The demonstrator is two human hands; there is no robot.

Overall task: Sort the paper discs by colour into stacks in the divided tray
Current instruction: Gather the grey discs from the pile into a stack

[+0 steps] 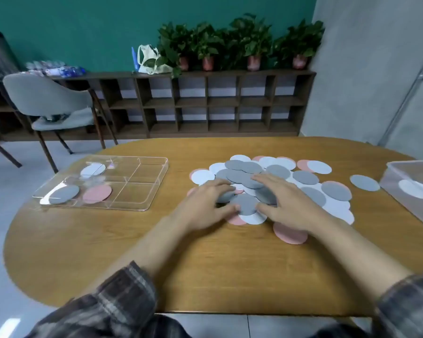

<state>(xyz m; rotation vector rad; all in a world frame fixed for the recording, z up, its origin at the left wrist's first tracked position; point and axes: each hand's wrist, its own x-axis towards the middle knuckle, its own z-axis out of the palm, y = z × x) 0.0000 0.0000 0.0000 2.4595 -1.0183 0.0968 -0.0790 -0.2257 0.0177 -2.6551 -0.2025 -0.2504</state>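
On the pile (305,178), left grip (205,203) and right grip (288,203) lie spread; grey disc (246,203) between.

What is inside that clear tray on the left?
The divided tray holds a white disc in a far compartment, a grey disc and a pink disc in near ones. Whether more discs lie beneath each is hidden.

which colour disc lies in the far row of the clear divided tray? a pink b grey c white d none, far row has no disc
c: the white disc lies in the far row of the divided tray, while the grey disc and the pink disc lie in the near row.
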